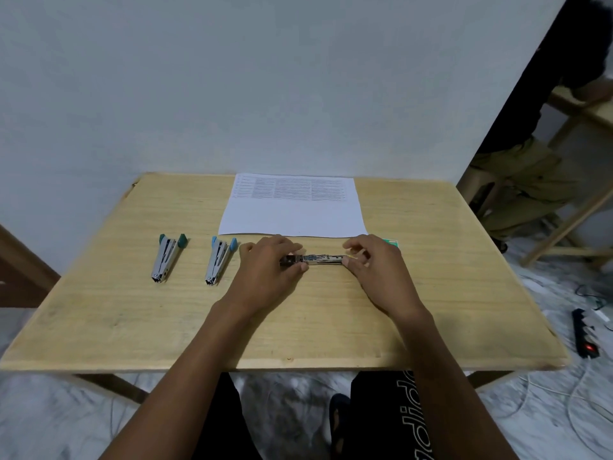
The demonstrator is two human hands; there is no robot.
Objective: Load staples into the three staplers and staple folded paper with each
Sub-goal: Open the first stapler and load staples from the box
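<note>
Two metal staplers lie on the wooden table (pixel 132 320), both shut: one with dark green tips (pixel 165 258) at the left, one with light blue tips (pixel 218 261) beside it. A third stapler (pixel 318 259) lies opened flat between my hands. My left hand (pixel 270 268) grips its left end, and my right hand (pixel 373 265) pinches its right end. A printed sheet of paper (pixel 293 207) lies flat behind the hands. A green staple box (pixel 390 242) peeks out behind my right hand, mostly hidden.
A wall stands right behind the table. To the right, another person sits at a second wooden table (pixel 590 111). A black power strip (pixel 585 333) and cables lie on the floor at right.
</note>
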